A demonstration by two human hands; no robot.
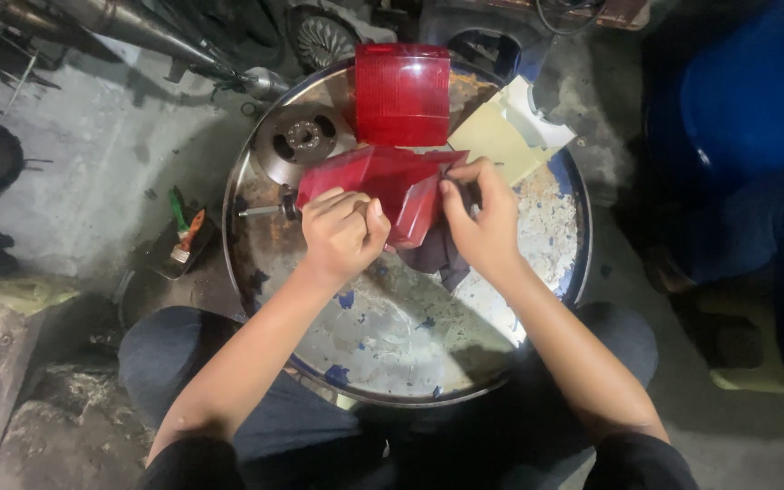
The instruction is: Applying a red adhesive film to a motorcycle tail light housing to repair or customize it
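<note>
My left hand (342, 231) and my right hand (483, 222) both grip a broken red plastic lens piece (392, 181) above a round metal drum top (410, 336). The left hand's fingers are curled over the piece's left part. With thumb and fingers, the right hand pinches its right edge. A dark cloth (442, 259) hangs under the piece by the right hand. A whole red ribbed lamp lens (402, 93) stands upright at the drum's far rim.
A metal disc with bolt holes (303, 138) and a screwdriver shaft (263, 210) lie on the drum's left side. A pale yellow plastic panel (505, 136) sits at the far right. A small tray with green and orange tools (181, 238) rests on the floor left. A blue drum (755, 91) stands right.
</note>
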